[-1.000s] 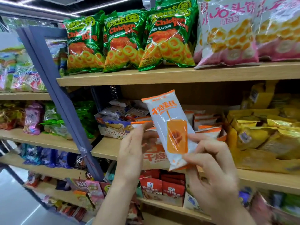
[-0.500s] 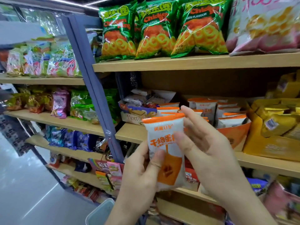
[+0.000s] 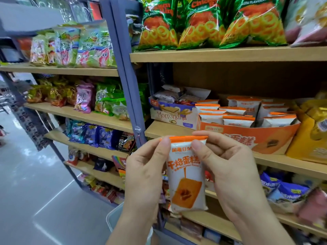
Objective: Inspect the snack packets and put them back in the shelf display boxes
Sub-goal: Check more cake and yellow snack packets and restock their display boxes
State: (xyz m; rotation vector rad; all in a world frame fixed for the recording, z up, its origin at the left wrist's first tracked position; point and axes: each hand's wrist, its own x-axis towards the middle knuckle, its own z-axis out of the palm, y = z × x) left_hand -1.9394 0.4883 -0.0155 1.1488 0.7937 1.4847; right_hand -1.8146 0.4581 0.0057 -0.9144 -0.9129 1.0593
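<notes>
In the head view you hold one snack packet (image 3: pixel 186 174) upright between your two hands, below the orange display box (image 3: pixel 247 138) and just left of its front corner. The packet is a soft, pillow-shaped pouch of matte white film with a crimped orange seal along the top and an orange square cake printed low on its face.

Your left hand (image 3: pixel 146 174) pinches the packet's upper left edge, thumb on the front. Your right hand (image 3: pixel 230 167) pinches the upper right edge just under the seal, its other fingers curled behind. The packet's lower half hangs free between your wrists.

The orange display box is glossy cardboard with a cut-down front, and at least eight matching white packets stand in it in rows.

Left of the box and touching it sits one purple-and-white wafer carton (image 3: pixel 173 115). On the box's right is a yellow carton (image 3: pixel 307 138) of gold foil packs. On the wooden shelf board (image 3: pixel 230 53) above the box lean three shiny green foil bags (image 3: pixel 203 23) printed with orange rings.
</notes>
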